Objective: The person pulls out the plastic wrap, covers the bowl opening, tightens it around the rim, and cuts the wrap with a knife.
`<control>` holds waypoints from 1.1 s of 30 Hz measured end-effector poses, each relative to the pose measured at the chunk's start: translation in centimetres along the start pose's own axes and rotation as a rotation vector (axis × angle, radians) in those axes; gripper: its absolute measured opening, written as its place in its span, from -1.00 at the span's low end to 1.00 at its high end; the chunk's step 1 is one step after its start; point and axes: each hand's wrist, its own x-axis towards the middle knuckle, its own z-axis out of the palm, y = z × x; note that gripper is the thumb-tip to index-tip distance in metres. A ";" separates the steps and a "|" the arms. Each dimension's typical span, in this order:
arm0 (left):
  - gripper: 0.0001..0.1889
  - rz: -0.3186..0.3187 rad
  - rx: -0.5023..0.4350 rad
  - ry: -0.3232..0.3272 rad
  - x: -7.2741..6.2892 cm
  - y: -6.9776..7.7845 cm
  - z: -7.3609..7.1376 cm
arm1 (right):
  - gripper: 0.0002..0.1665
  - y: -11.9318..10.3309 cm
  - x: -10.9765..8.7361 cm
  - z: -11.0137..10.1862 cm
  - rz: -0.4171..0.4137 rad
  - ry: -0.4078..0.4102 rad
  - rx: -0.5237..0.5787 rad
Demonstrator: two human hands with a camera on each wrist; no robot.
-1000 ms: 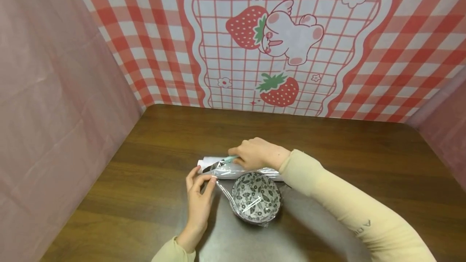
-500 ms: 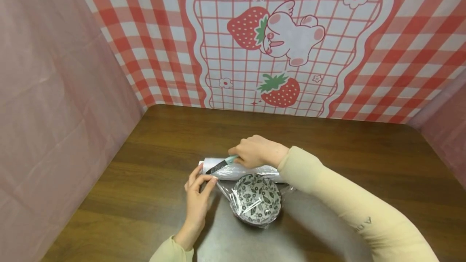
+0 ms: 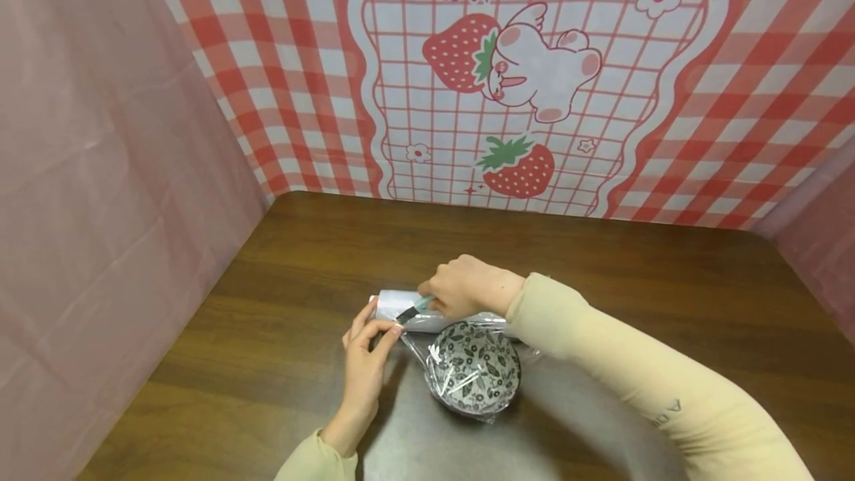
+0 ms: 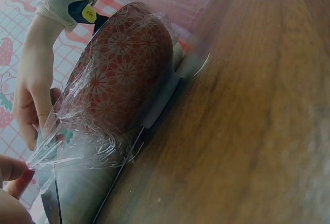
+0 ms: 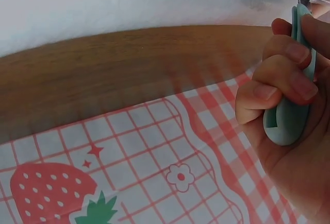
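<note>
A bowl [image 3: 476,371] with a leafy pattern inside stands on the table under stretched cling film [image 4: 77,149]; its outside is reddish with pale flowers in the left wrist view. Just behind it lies the cling film roll [image 3: 394,303]. My left hand [image 3: 364,373] pinches the film between thumb and finger, near the roll's left end. Curled round the mint-green handle of a knife [image 5: 289,116], my right hand [image 3: 464,286] is over the roll. The dark blade points left and toward me, its tip close to the left fingertips.
The brown wooden table [image 3: 267,362] runs out to both sides. Behind it hangs a red-and-white checked cloth [image 3: 307,95] with strawberries, and a pink curtain [image 3: 107,169] hangs at the left.
The knife's blade has drawn back rightward and toward me, and less of it shows over the roll. My left hand keeps its pinch on the film, almost unmoved.
</note>
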 end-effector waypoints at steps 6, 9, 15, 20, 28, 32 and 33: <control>-0.92 -0.005 0.021 -0.008 0.0 -0.2 0.2 | -0.76 0.3 -0.7 -0.2 -0.008 0.004 -0.022; -0.94 0.002 0.039 -0.016 0.1 -0.3 0.2 | -0.76 0.5 -1.1 -0.3 -0.010 0.003 -0.021; -0.93 -0.002 0.047 -0.028 0.2 -0.3 0.2 | -0.88 1.1 -2.3 -0.1 0.002 0.011 -0.014; -0.91 0.005 0.048 -0.032 0.3 -0.3 0.0 | -0.88 1.5 -3.1 0.2 -0.003 0.004 -0.011; -0.91 0.003 0.047 -0.030 0.1 -0.3 0.1 | -0.90 2.1 -3.8 0.5 -0.017 0.026 0.020; -0.91 0.006 0.050 -0.025 0.1 -0.3 0.1 | -0.87 2.5 -4.2 0.5 -0.007 0.023 0.026; -0.91 0.009 0.051 -0.024 0.2 -0.3 0.1 | -0.86 2.6 -4.3 0.6 -0.003 0.021 0.025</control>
